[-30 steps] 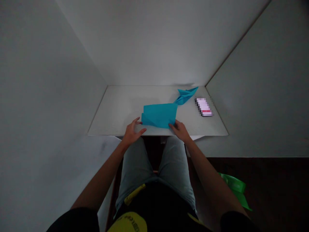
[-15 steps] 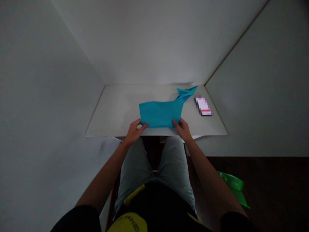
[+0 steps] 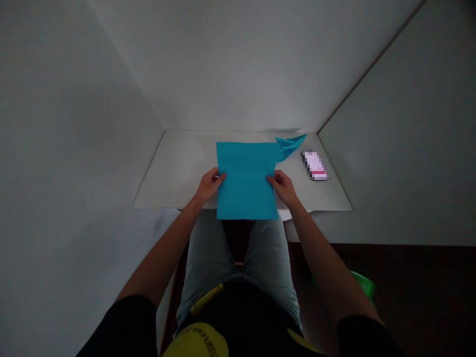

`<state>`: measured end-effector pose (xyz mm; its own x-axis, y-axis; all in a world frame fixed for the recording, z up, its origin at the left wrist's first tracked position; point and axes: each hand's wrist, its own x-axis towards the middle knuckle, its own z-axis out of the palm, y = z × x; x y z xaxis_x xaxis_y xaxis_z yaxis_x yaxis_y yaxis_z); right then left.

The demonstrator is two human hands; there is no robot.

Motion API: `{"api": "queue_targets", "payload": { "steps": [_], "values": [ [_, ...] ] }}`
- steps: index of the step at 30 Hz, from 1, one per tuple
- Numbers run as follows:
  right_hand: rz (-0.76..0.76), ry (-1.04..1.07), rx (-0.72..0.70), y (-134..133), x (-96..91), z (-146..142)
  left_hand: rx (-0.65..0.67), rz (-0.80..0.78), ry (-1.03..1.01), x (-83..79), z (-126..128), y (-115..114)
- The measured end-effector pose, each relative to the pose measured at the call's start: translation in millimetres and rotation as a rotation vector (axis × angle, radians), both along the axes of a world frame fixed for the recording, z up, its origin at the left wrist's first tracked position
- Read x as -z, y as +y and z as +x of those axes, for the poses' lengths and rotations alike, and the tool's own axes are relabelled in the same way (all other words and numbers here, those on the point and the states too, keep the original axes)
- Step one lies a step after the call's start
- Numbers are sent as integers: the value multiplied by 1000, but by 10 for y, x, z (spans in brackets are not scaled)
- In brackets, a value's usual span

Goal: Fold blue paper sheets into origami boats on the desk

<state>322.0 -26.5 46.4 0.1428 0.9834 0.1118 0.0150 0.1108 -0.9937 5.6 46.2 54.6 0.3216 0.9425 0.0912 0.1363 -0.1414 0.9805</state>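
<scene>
A sheet of blue paper is spread between my two hands, over the front edge of the white table. My left hand pinches its left edge, thumb on top and fingers behind. On the right edge, my right hand grips it the same way. The sheet's lower part reaches past the table edge above my thighs. A faint horizontal crease runs across its middle. Behind its upper right corner lies a folded blue paper shape with pointed ends, partly covered by the sheet.
A phone with a lit, blurred screen lies at the table's right side. Walls close in the table at the back and both sides. A green plastic object is low on the right, partly hidden by my right arm.
The blue paper, folded in half with its fold toward me before, is now opened out to a taller sheet. Both hands have moved up slightly along its sides.
</scene>
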Motion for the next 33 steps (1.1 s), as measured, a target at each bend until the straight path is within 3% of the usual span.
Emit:
{"api": "queue_targets", "payload": {
  "steps": [5,9,11,16,24,29,33],
  "values": [
    [-48,-109,3,-45,205,11,25,-26,66,267,-88,-46],
    [-34,-82,67,-72,223,29,113,-85,26,264,-136,-22],
    [-39,-62,26,-78,219,27,134,-102,10,246,-155,1],
    [-77,-66,-123,-88,219,13,59,-51,38,247,-176,31],
    [-29,-195,-66,-85,278,127,38,75,115,185,-162,5],
    [24,-353,-10,-63,289,161,-107,141,165,206,-143,18],
    [70,-393,-2,-46,294,170,-199,286,250,195,-42,-68]
  ]
}}
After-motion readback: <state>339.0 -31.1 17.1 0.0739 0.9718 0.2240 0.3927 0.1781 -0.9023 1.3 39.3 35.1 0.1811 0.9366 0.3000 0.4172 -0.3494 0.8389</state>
